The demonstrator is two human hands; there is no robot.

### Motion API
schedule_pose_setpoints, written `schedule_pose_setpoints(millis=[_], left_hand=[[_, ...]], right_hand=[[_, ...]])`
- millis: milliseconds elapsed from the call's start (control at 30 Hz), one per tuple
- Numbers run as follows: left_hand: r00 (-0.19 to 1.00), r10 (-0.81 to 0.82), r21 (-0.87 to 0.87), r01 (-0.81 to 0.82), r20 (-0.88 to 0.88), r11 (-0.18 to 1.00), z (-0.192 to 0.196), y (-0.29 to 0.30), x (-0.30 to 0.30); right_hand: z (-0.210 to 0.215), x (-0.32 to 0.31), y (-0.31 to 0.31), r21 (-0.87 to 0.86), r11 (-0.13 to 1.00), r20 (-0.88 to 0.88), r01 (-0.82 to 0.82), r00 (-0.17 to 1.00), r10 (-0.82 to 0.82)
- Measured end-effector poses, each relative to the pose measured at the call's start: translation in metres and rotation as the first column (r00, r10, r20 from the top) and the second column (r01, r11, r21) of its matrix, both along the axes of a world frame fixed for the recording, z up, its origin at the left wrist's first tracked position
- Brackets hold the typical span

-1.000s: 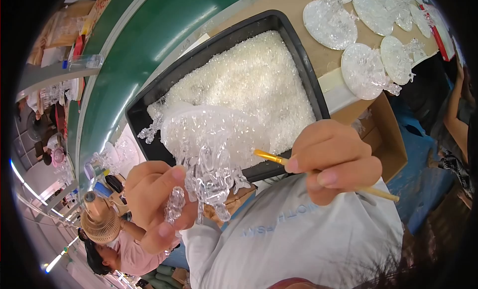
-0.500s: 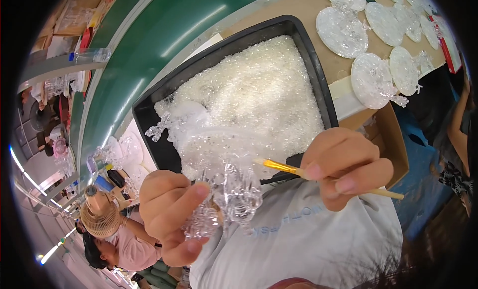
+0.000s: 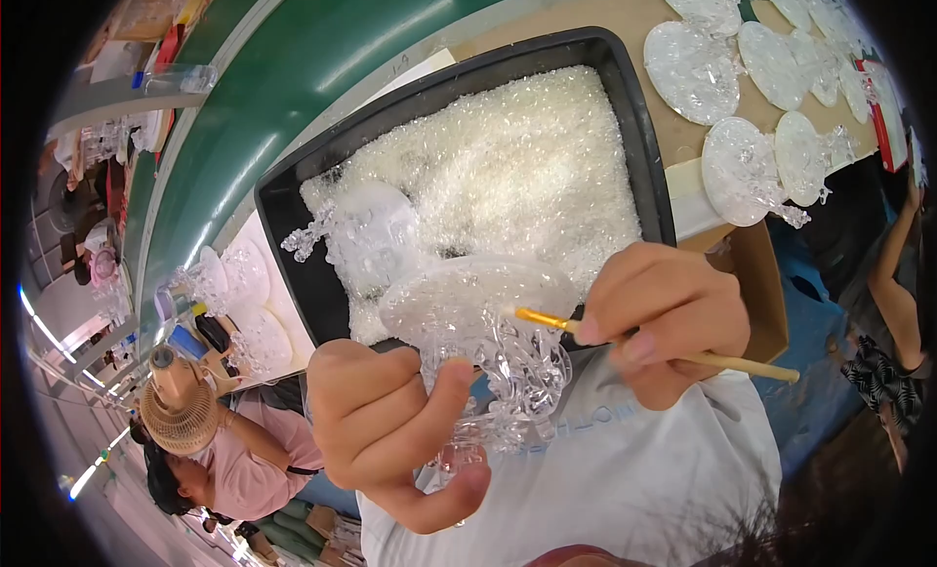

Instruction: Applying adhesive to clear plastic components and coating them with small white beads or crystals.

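Far left: tan electric fan (image 3: 179,416), close by a person in a pink top (image 3: 268,460). Then a frosted disc ornament (image 3: 366,221) lying on clear granules (image 3: 527,147) in the black tray (image 3: 635,128). Your left hand (image 3: 390,425) is clamped on the clear lower part of a second disc ornament (image 3: 454,299), disc over the tray's near edge. Your right hand (image 3: 669,323) pinches a paintbrush (image 3: 549,320), bristles at that disc; contact unclear. Farther right: cardboard box (image 3: 766,308), more discs (image 3: 737,167) on the bench (image 3: 576,16).
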State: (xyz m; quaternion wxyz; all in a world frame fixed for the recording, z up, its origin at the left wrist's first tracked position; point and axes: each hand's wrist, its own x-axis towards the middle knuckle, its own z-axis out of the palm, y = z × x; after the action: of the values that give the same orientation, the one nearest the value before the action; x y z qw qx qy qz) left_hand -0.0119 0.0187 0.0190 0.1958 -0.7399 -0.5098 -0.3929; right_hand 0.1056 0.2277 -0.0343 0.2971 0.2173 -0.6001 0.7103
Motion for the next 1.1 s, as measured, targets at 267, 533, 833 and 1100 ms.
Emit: schedule_pose_setpoints(millis=[267, 533, 833, 1100], left_hand=[[1.0, 0.008, 0.01, -0.008, -0.021, 1.0, -0.004, 0.003, 0.003], [1.0, 0.004, 0.017, -0.004, -0.031, 1.0, -0.005, 0.005, 0.003], [0.95, 0.262, -0.264, -0.212, 0.17, 0.941, 0.012, -0.005, 0.002], [0.575, 0.791, -0.218, -0.761, 0.21, 0.611, 0.045, 0.07, -0.118]], right_hand=[[0.001, -0.003, -0.008, 0.018, 0.999, 0.046, 0.051, 0.998, -0.051], [0.003, -0.002, -0.009, 0.02, 0.999, 0.071, 0.043, 0.996, -0.044], [0.003, 0.003, -0.002, 0.018, 0.994, 0.072, 0.11, 0.991, -0.111], [0.002, 0.007, -0.007, -0.039, 0.889, 0.165, 0.455, 0.881, -0.444]])
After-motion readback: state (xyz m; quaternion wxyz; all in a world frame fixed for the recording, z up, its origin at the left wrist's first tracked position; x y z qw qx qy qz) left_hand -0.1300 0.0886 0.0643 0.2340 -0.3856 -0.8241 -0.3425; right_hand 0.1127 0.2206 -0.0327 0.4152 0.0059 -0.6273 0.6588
